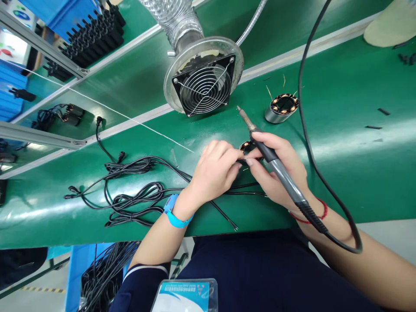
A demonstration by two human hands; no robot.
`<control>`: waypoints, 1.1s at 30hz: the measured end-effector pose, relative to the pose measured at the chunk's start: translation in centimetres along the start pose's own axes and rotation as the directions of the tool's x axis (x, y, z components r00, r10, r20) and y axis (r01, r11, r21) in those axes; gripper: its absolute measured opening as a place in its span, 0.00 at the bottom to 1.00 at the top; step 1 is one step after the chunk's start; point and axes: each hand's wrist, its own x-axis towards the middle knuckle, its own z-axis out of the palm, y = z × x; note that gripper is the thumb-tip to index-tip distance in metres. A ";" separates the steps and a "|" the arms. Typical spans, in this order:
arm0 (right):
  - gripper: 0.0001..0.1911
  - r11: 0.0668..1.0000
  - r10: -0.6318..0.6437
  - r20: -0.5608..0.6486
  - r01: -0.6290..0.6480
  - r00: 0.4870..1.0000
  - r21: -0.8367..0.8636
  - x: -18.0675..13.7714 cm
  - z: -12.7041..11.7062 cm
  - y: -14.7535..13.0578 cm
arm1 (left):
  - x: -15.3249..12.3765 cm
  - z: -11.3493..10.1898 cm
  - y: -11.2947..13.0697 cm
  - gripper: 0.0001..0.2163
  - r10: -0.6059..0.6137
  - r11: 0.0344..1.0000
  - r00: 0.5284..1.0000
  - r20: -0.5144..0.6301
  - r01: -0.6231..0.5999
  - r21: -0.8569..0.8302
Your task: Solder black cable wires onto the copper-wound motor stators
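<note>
**Head cam: both hands working on a small stator, iron tucked in the right**

Head view is looking down at the green bench [357,164], and both hands are meeting right in the middle of it.

The right hand [289,160] is gripping a soldering iron [281,171], with the handle lying across the fingers and the tip pointing up and away from the hand, not touching anything. At the same time its thumb and forefinger are reaching forward to pinch at the small stator [247,147] sitting on the bench just ahead of them.

The left hand [214,171] is coming in from the other side, fingers curled and closing on that same stator, so the fingertips of both hands are nearly touching. Most of the stator is getting covered up; only a bit of copper winding is peeking out above the fingers. I honestly can't tell if they're holding a wire end too.

- Beyond the iron's tip, well clear of the grip, a second stator [282,108] is sitting upright.
- An extraction fan [204,89] is facing the hands from just past the left knuckles.
- Black cables [133,195] are lying bundled outboard of the left wrist, which is wearing a blue wrist strap [172,214].
- The iron's cord [305,130] is looping round behind the right forearm.
</note>
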 end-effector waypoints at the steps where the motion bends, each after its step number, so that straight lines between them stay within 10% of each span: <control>1: 0.24 1.000 -0.001 -0.015 0.001 1.000 0.005 0.0 0.0 0.0 | -0.1 0.1 -0.1 0.04 0.023 1.000 1.000 -0.016 -0.023 0.022; 16: 0.23 0.985 -0.123 0.223 0.146 0.967 -0.091 0.3 -1.2 1.2 | 0.2 0.3 -0.2 0.09 -0.359 0.896 0.932 -0.055 0.327 -0.301; 33: 0.26 0.998 -0.059 -0.138 0.055 0.989 -0.034 -2.0 -2.3 0.3 | 0.1 1.1 0.6 0.08 -0.260 0.936 0.947 -0.191 0.198 -0.292</control>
